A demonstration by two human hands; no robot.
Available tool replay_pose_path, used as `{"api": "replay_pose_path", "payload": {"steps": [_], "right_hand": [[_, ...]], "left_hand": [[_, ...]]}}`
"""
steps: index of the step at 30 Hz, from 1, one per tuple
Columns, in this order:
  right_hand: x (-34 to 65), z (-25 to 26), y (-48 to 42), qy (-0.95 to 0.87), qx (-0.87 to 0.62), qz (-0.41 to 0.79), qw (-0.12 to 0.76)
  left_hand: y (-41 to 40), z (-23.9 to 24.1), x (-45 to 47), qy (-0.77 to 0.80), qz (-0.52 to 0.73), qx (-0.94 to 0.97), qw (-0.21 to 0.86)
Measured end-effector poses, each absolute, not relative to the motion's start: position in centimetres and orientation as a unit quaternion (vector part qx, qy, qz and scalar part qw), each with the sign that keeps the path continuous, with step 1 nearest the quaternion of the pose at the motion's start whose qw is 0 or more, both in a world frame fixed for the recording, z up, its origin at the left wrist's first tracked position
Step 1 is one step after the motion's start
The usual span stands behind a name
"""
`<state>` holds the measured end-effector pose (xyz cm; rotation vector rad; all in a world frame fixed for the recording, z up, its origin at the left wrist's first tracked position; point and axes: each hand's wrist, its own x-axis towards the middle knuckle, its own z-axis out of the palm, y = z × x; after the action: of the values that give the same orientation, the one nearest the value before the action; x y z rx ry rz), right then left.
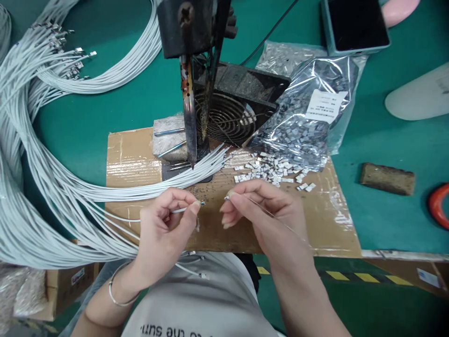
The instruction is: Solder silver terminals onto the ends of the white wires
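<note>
Thumb and fingertips of my left hand (pixel 168 234) are closed on a white cable (pixel 179 210), whose short coloured wire end pokes out to the right. Opposite it, my right hand (pixel 270 213) pinches a small metal connector (pixel 227 197) between thumb and index finger. A thin wire, likely solder (pixel 292 230), runs back across that hand. A gap separates cable end and connector. Above both hands a mounted soldering iron (pixel 190 121) points its tip downward. Behind the right hand lies a loose pile of small metal connectors (pixel 277 168).
Bundles of white cables (pixel 52 206) fill the left side. A black fan (pixel 231 112) stands behind the iron, beside a bag of connectors (pixel 298 131). Cardboard (pixel 329 224) covers the green table's front. Right of it are a brown block (pixel 387 179) and a phone (pixel 356 25).
</note>
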<state>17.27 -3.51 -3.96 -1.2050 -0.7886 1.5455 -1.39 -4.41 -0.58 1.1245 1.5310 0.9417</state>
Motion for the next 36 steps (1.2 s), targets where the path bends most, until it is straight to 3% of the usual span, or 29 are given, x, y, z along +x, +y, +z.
{"api": "replay_pose_path", "payload": {"steps": [10,36], "right_hand": [[14.9,-2.9,-4.1,-0.266,-0.496,0.652,0.508],[14.9,-2.4,-4.3,-0.316,-0.543,0.623,0.466]], "left_hand": [[-4.9,-0.4,-1.3,0.623,0.403,0.457,0.491],[-4.8,-0.4,-1.3,0.604,0.407,0.479,0.490]]}}
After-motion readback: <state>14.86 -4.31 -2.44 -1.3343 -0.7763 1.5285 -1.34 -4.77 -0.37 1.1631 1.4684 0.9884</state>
